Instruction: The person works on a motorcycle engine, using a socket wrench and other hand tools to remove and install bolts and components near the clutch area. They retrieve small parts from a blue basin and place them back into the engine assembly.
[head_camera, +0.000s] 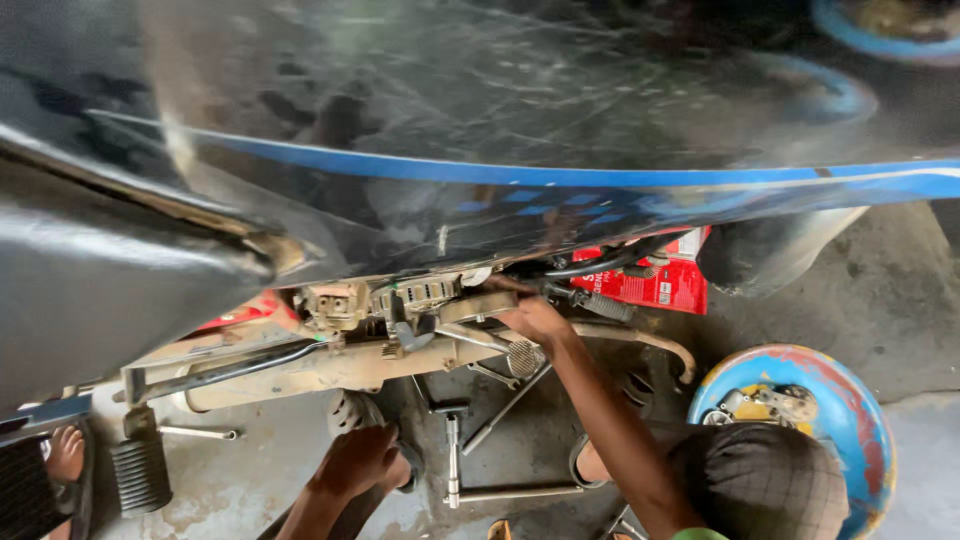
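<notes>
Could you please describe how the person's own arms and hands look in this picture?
Both forearms are bare up to the frame's lower edge, with no long sleeves. The left hand and the right hand wear no gloves, and neither wrist shows a watch or band. A sliver of green fabric, possibly a short sleeve, shows at the bottom edge by the right arm. Any finer marks are too small to tell.

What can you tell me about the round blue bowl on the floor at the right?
The blue bowl sits on the grey concrete floor at the lower right, beside a person's knee. It looks like a battered metal or painted basin: a blue outside with worn red and yellow patches near the rim. Its open mouth faces up, slightly tilted, and it holds a few small pale metal parts. Neither hand touches it; the lower edge runs out of view.
</notes>
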